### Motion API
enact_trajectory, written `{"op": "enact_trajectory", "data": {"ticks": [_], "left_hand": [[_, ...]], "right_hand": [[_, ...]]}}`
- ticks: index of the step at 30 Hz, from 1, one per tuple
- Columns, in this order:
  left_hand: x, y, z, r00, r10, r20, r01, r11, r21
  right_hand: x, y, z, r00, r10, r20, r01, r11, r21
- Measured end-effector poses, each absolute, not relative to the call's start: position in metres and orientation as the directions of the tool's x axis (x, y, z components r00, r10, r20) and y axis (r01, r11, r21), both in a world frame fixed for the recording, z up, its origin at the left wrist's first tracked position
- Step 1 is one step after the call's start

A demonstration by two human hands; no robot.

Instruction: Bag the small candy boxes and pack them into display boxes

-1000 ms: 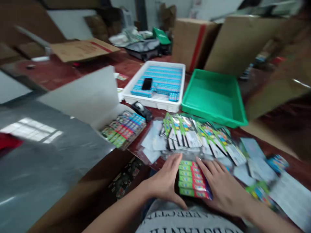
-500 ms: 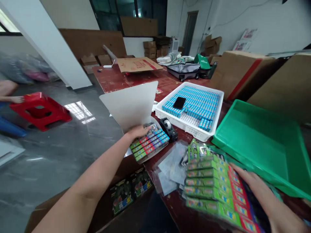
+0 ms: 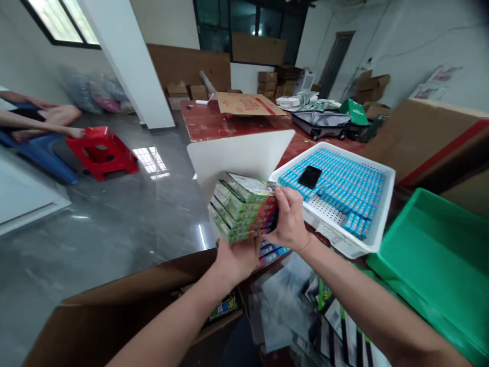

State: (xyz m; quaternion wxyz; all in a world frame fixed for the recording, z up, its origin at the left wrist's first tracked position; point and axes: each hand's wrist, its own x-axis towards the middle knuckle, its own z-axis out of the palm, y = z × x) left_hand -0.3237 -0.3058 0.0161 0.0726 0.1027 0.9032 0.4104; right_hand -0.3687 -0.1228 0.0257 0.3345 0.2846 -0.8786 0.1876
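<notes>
Dark red table (image 3: pixel 208 125) ahead of you, green rectangular plastic tray (image 3: pixel 435 244) on your right, white perforated plastic tray (image 3: pixel 340 243) beside it. Before the upright white lid (image 3: pixel 240 153), your fingers grip the stack of green-and-red packs (image 3: pixel 237 210), left hand (image 3: pixel 237 261) below, right hand (image 3: pixel 289 218) at its right end. In the white tray, a flat black phone (image 3: pixel 310 176) lies on small blue boxes (image 3: pixel 347 176).

No legible txt; print on packs (image 3: pixel 242 211), cardboard sheet (image 3: pixel 248 103) & green box (image 3: pixel 355 113) too blurry/sm.
</notes>
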Motion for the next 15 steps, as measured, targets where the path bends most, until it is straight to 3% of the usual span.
{"op": "enact_trajectory", "data": {"ticks": [5,8,11,15], "left_hand": [[-0.307,-0.297,0.009,-0.963,0.249,0.097,0.268,0.903,0.336],[-0.300,-0.303,0.002,-0.946,0.266,0.188,0.319,0.873,0.370],[-0.287,-0.317,-0.002,-0.878,0.299,0.373,0.450,0.778,0.437],[-0.289,-0.342,0.004,-0.783,0.206,0.587,0.489,0.787,0.376]], "right_hand": [[-0.403,-0.140,0.020,-0.631,-0.595,0.497,-0.720,0.688,-0.091],[-0.420,-0.147,0.033,-0.623,-0.715,0.318,-0.770,0.632,-0.088],[-0.430,-0.151,0.043,-0.581,-0.792,0.189,-0.812,0.580,-0.068],[-0.436,-0.155,0.048,-0.534,-0.841,0.086,-0.846,0.531,-0.054]]}}
